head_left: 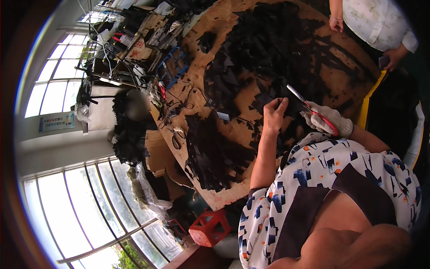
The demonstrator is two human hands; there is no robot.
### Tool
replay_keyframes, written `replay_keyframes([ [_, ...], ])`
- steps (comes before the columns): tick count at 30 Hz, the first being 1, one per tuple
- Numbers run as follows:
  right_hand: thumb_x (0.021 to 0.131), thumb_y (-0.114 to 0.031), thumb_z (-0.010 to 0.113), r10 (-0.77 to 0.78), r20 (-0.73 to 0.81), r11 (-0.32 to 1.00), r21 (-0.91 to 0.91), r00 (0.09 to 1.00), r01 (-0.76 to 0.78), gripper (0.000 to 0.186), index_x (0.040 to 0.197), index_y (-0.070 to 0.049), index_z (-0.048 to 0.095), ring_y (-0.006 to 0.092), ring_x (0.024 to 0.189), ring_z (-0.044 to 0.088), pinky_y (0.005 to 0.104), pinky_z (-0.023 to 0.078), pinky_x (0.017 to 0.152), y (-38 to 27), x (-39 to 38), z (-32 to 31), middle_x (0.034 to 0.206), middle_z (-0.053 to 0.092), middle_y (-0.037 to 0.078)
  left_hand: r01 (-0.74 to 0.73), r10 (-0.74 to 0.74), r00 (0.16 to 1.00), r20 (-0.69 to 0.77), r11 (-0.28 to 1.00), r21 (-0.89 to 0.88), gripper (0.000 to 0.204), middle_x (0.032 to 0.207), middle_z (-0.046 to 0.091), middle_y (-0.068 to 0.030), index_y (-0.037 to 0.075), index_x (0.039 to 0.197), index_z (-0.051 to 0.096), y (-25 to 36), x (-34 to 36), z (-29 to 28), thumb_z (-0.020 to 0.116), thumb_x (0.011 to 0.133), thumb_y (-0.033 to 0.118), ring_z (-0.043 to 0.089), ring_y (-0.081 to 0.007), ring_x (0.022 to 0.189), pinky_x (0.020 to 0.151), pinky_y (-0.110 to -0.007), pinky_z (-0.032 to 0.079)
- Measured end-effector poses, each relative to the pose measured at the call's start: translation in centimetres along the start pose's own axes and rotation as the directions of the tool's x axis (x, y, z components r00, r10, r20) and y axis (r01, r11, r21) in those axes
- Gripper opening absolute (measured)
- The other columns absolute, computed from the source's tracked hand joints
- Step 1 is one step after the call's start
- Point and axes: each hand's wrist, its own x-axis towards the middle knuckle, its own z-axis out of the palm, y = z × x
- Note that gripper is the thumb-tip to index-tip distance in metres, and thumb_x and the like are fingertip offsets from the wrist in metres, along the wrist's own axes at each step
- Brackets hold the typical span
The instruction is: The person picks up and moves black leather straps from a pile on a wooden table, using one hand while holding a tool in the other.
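Left hand, bare, fingers pressed together, pinches a black fabric scrap and lifts it off the tabletop, prob. so the blades can get at it. Right hand, in a white knit glove, is closed round red-handled scissors, blades angled toward that scrap w/ tips just beside it. Both sit near the tabletop's near edge, amid heaps of black offcuts. Head view only. Red lattice crate below the edge; contents can't be made out.
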Motion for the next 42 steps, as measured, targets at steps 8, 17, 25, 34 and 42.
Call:
replay_keyframes([
  [8, 0.087, -0.037, 0.052, 0.028, -0.109, 1.0, 0.001, 0.994, -0.028, 0.04, 0.11, -0.005, 0.052, 0.0102, 0.059, 0.059, 0.0177, 0.049, 0.052, -0.7, -0.8, 1.1, 0.081, 0.059, 0.006, -0.025, 0.019, 0.998, 0.066, 0.996, 0.086, 0.02, 0.061, 0.051, 0.0074, 0.001, 0.082, 0.064, -0.8, 0.3, 0.2, 0.06, 0.084, 0.021, 0.039, -0.0001, 0.053, 0.047, -0.018, 0.03],
  [17, 0.09, -0.046, 0.041, -0.428, -0.024, 0.573, -0.781, 0.903, 0.251, 0.048, 0.118, -0.007, 0.043, 0.0054, 0.06, 0.047, 0.0205, 0.04, 0.054, -0.7, -2.1, 3.0, 0.074, 0.05, -0.001, 0.003, -0.007, 0.993, 0.12, 0.999, 0.034, 0.019, 0.063, 0.053, 0.0059, 0.002, 0.08, 0.064, -0.5, 0.4, -0.4, 0.058, 0.084, 0.019, 0.043, -0.0013, 0.054, 0.048, -0.018, 0.033],
  [25, 0.091, -0.034, 0.047, -0.051, -0.165, 0.909, -0.416, 0.985, -0.023, 0.044, 0.125, -0.008, 0.042, 0.0074, 0.066, 0.054, 0.021, 0.046, 0.059, -0.8, -1.6, 2.3, 0.081, 0.055, 0.002, 0.004, 0.004, 0.982, 0.189, 0.999, -0.045, 0.021, 0.063, 0.053, 0.0038, -0.002, 0.078, 0.062, -1.8, 0.3, 0.3, 0.056, 0.084, 0.016, 0.043, -0.0027, 0.055, 0.048, -0.02, 0.034],
  [34, 0.09, -0.035, 0.046, 0.156, -0.104, 0.89, 0.445, 0.982, -0.094, 0.032, 0.104, -0.006, 0.05, 0.0066, 0.047, 0.052, 0.0182, 0.042, 0.038, -0.3, -0.6, 1.0, 0.066, 0.055, 0.0, -0.01, -0.01, 0.992, 0.124, 0.987, 0.163, 0.018, 0.077, 0.059, 0.0011, -0.002, 0.091, 0.063, -1.2, -0.4, -1.0, 0.056, 0.083, 0.013, 0.051, -0.0063, 0.068, 0.062, -0.02, 0.041],
  [42, 0.09, -0.032, 0.043, -0.025, 0.06, 0.794, 0.608, 0.998, -0.017, 0.029, 0.101, -0.007, 0.052, 0.0206, 0.042, 0.058, 0.0317, 0.047, 0.03, -1.0, -0.5, -1.3, 0.064, 0.061, 0.01, -0.651, 0.575, 0.733, -0.365, 0.749, -0.127, 0.026, 0.088, 0.057, -0.0182, -0.001, 0.083, 0.051, 7.6, -5.9, -9.1, 0.047, 0.069, 0.021, 0.053, -0.0271, 0.081, 0.077, -0.037, 0.042],
])
